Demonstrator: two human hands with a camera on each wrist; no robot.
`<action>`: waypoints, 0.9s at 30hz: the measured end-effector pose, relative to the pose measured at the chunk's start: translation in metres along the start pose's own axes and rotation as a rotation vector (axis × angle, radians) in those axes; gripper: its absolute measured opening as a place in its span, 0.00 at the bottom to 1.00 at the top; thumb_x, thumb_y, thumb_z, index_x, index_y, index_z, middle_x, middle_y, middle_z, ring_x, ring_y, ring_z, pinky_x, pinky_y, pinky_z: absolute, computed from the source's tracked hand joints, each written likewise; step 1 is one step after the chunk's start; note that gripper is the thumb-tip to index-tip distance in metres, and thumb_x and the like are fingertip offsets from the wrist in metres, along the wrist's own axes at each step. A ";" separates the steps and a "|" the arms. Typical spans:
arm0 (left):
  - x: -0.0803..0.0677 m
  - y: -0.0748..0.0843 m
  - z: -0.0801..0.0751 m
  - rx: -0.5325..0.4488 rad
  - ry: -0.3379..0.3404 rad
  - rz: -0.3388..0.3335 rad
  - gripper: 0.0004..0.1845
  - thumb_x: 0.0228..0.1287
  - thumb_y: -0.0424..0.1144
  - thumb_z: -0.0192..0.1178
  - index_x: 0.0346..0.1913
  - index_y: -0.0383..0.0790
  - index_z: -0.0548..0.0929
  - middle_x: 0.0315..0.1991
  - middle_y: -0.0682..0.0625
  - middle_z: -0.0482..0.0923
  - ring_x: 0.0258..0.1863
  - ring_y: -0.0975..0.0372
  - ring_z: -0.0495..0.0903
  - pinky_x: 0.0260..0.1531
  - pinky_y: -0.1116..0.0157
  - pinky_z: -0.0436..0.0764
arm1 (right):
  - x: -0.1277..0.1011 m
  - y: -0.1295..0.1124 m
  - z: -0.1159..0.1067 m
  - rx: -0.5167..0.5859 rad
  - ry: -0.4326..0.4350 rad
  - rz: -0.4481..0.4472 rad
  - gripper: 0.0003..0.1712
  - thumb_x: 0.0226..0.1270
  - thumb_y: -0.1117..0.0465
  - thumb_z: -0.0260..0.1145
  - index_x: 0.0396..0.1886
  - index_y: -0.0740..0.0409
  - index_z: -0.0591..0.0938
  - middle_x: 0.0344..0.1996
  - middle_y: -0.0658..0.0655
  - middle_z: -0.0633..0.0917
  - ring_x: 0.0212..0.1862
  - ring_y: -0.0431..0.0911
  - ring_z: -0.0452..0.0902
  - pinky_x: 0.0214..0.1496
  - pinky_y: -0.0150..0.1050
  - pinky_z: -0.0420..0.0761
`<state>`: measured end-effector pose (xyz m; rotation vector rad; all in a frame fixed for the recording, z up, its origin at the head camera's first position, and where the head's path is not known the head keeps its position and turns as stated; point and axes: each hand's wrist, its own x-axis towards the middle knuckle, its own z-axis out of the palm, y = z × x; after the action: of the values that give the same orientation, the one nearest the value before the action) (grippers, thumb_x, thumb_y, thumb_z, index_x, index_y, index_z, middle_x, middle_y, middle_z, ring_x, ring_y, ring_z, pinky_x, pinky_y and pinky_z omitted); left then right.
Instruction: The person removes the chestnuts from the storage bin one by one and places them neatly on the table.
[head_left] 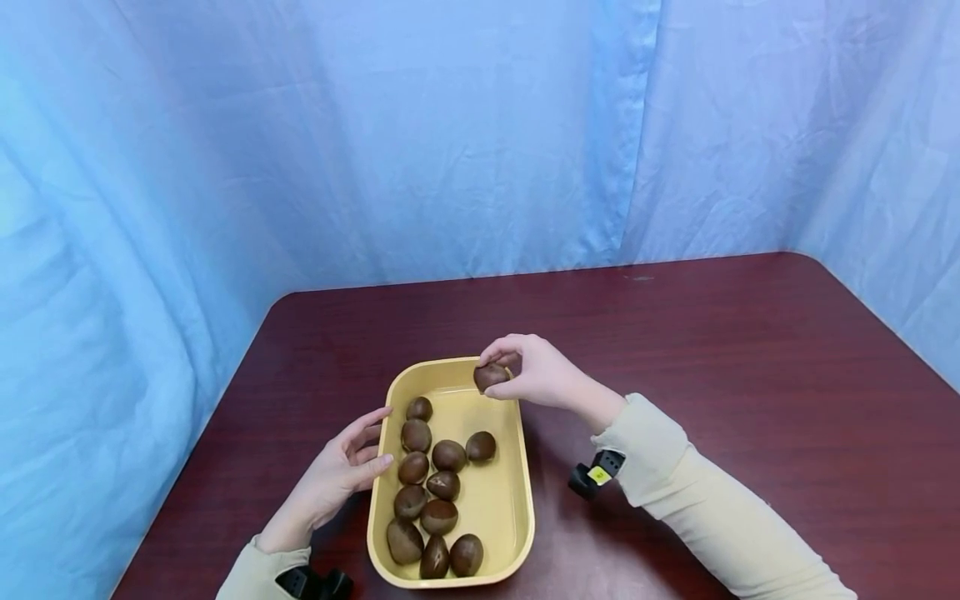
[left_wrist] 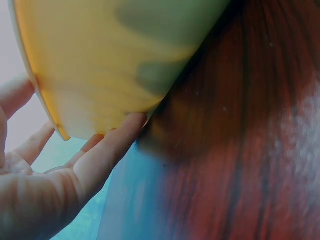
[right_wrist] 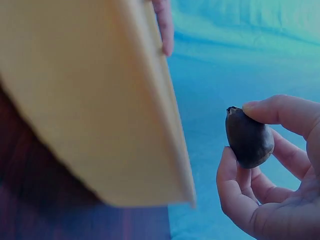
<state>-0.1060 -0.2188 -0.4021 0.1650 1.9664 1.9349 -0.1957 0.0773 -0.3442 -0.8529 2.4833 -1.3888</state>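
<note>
Brown and glossy, one chestnut [head_left: 491, 376] sits pinched between thumb and fingertips of the right hand [head_left: 534, 372], held over the far end of the yellow tray [head_left: 498, 500]. Left hand [head_left: 337, 475] lies flat-fingered against the tray's left wall, gripping nothing, with more chestnuts [head_left: 438, 483] inside.

Brown chestnut [head_left: 491, 376] above yellow tray [head_left: 501, 500]

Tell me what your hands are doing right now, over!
Right hand pinches one chestnut above the tray's far end. Left hand, fingers straight, touches the yellow tray at its left rim. Ten more chestnuts lie inside. Nothing in the way.
</note>
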 end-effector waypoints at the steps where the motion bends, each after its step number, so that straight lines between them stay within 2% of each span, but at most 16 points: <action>1: 0.000 0.000 0.000 -0.001 0.001 0.000 0.38 0.66 0.30 0.56 0.74 0.35 0.49 0.67 0.28 0.53 0.46 0.66 0.80 0.41 0.63 0.83 | -0.002 0.003 -0.001 -0.006 0.004 0.001 0.17 0.50 0.64 0.72 0.42 0.56 0.83 0.42 0.54 0.84 0.45 0.46 0.79 0.45 0.40 0.75; 4: 0.000 -0.002 0.000 -0.004 0.002 0.004 0.38 0.66 0.30 0.56 0.74 0.34 0.48 0.67 0.29 0.52 0.46 0.66 0.80 0.41 0.63 0.83 | -0.008 0.013 -0.005 -0.033 0.017 0.005 0.17 0.49 0.63 0.73 0.42 0.55 0.84 0.41 0.53 0.84 0.46 0.45 0.79 0.49 0.40 0.76; 12: -0.001 -0.002 0.000 -0.006 0.003 0.008 0.37 0.66 0.29 0.55 0.73 0.34 0.49 0.67 0.28 0.53 0.46 0.66 0.80 0.41 0.63 0.83 | -0.024 0.040 -0.022 -0.024 0.037 0.039 0.16 0.49 0.66 0.73 0.41 0.60 0.83 0.38 0.56 0.85 0.41 0.45 0.80 0.45 0.39 0.80; 20: 0.001 -0.002 0.001 -0.008 -0.004 0.012 0.37 0.67 0.29 0.55 0.74 0.35 0.48 0.67 0.29 0.52 0.46 0.66 0.80 0.41 0.64 0.82 | -0.043 0.067 -0.048 -0.089 0.080 0.136 0.16 0.53 0.63 0.72 0.42 0.59 0.83 0.41 0.59 0.84 0.43 0.48 0.80 0.43 0.40 0.78; 27: 0.002 -0.002 0.002 -0.007 0.000 0.014 0.37 0.67 0.30 0.55 0.74 0.35 0.49 0.67 0.29 0.53 0.46 0.66 0.80 0.41 0.64 0.82 | -0.061 0.086 -0.071 -0.141 0.115 0.181 0.14 0.55 0.65 0.70 0.44 0.60 0.82 0.40 0.59 0.84 0.43 0.50 0.78 0.40 0.39 0.78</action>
<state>-0.1067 -0.2161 -0.4048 0.1767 1.9635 1.9502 -0.2093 0.1978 -0.3837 -0.5693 2.6946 -1.2477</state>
